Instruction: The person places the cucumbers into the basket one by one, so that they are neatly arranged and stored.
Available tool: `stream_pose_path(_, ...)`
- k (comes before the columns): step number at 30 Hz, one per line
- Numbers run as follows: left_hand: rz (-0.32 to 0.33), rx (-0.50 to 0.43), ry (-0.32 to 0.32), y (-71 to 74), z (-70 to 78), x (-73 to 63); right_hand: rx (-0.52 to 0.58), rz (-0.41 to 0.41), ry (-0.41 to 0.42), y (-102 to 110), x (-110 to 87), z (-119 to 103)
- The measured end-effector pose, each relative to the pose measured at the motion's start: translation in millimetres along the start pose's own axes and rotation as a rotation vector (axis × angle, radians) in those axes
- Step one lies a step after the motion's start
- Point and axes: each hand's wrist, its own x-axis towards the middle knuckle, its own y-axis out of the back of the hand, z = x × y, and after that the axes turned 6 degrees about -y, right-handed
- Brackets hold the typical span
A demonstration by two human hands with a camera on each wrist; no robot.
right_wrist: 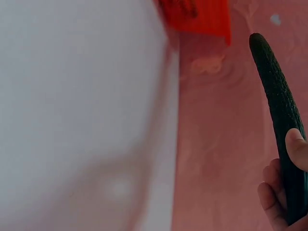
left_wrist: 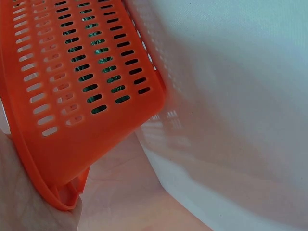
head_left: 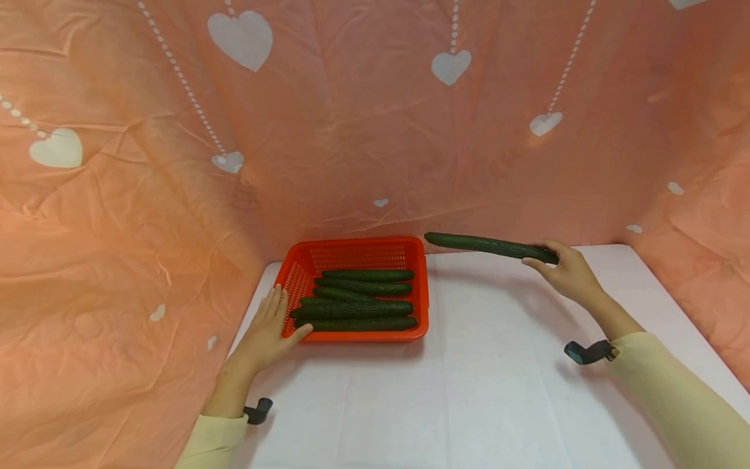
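Observation:
In the head view my right hand (head_left: 565, 270) grips a long dark green cucumber (head_left: 486, 245) by its right end, holding it above the table. Its free end points left, near the basket's back right corner. The right wrist view shows the thumb and fingers wrapped round the cucumber (right_wrist: 276, 91). My left hand (head_left: 266, 332) rests on the left rim of a red plastic basket (head_left: 426, 286), fingers straight and thumb over the front corner. Several cucumbers (head_left: 357, 309) lie crosswise inside. Through the slotted basket wall (left_wrist: 91, 139), green shows in the left wrist view.
The table (head_left: 469, 391) has a white cover. An orange cloth (head_left: 363, 130) with white hearts hangs behind it and at both sides, close to the basket's back. Dark wrist cameras (head_left: 588, 352) sit on both wrists.

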Motion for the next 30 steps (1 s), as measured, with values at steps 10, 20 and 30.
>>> stream_pose_path(10,0.009,-0.017,-0.016,-2.0,0.5,0.6,0.068,-0.03,0.066,-25.5,5.3,-45.9)
stream_pose_path(20,0.003,-0.003,-0.009,-0.9,-1.6,0.5,0.126,-0.09,0.098,-59.9,15.0,-86.0)
stream_pose_path(30,0.0,-0.006,-0.007,0.0,-2.2,0.1,0.169,-0.182,0.126,-97.8,20.9,-119.6)
